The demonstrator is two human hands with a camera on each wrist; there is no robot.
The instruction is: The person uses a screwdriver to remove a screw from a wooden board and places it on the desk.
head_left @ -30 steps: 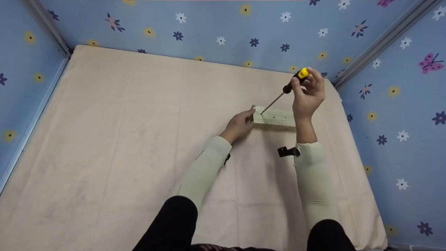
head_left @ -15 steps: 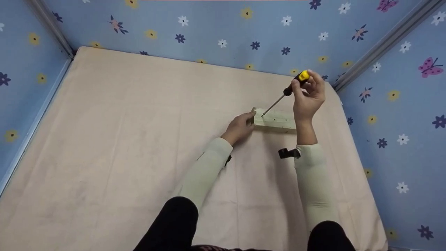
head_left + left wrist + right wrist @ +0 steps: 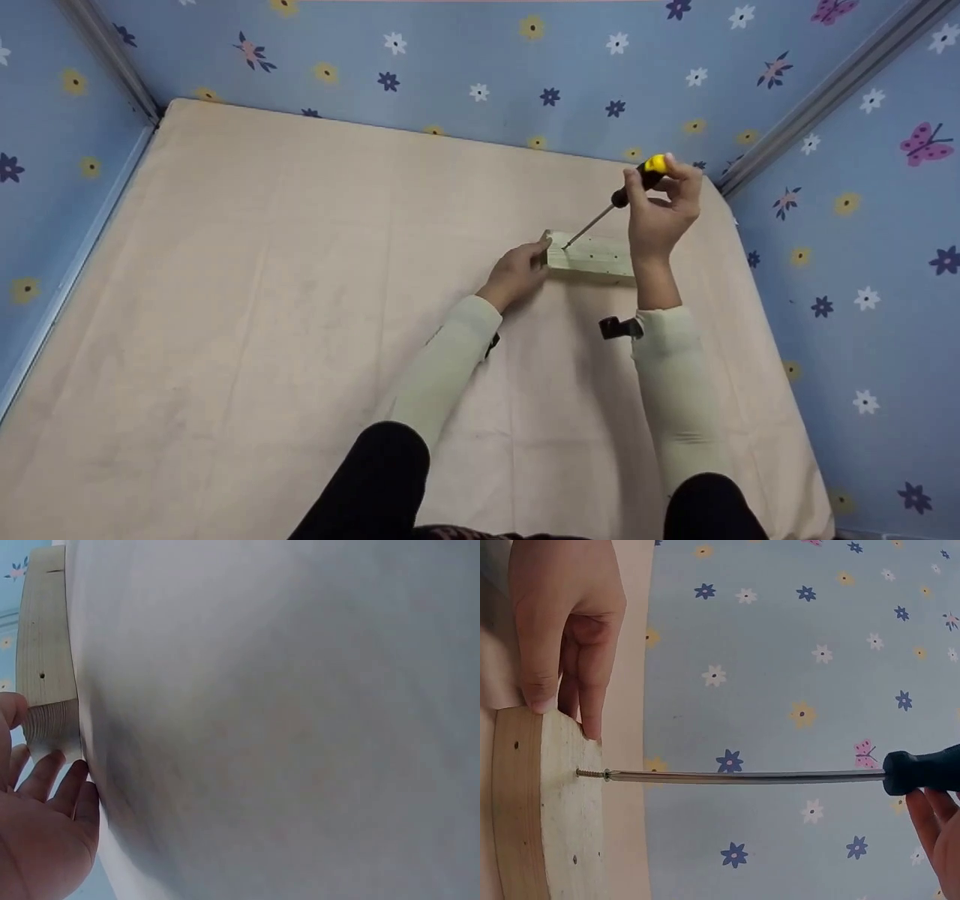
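My left hand [image 3: 514, 274] grips the left end of a pale wooden block [image 3: 600, 262], its thumb over the edge and its fingers at the end face. A screwdriver [image 3: 621, 196] with a black and yellow handle slants down to the block, held by my right hand [image 3: 664, 214] between thumb and fingers around the handle. In the right wrist view, the tip of its long metal shaft [image 3: 742, 778] meets the head of a screw [image 3: 591, 774]. Part of the screw's thread stands out of the wood. Small dark holes dot the block, and my right forearm hides its far right end.
A beige cloth [image 3: 300, 300] covers the table under the block. Blue flowered panels [image 3: 480, 67] rise at the back and both sides. Two dark-clad knees [image 3: 375, 480] show at the near edge.
My right thumb and fingers have shifted slightly around the screwdriver handle, whose yellow end has turned a little. The left hand and block stay in place while the view shifts slightly.
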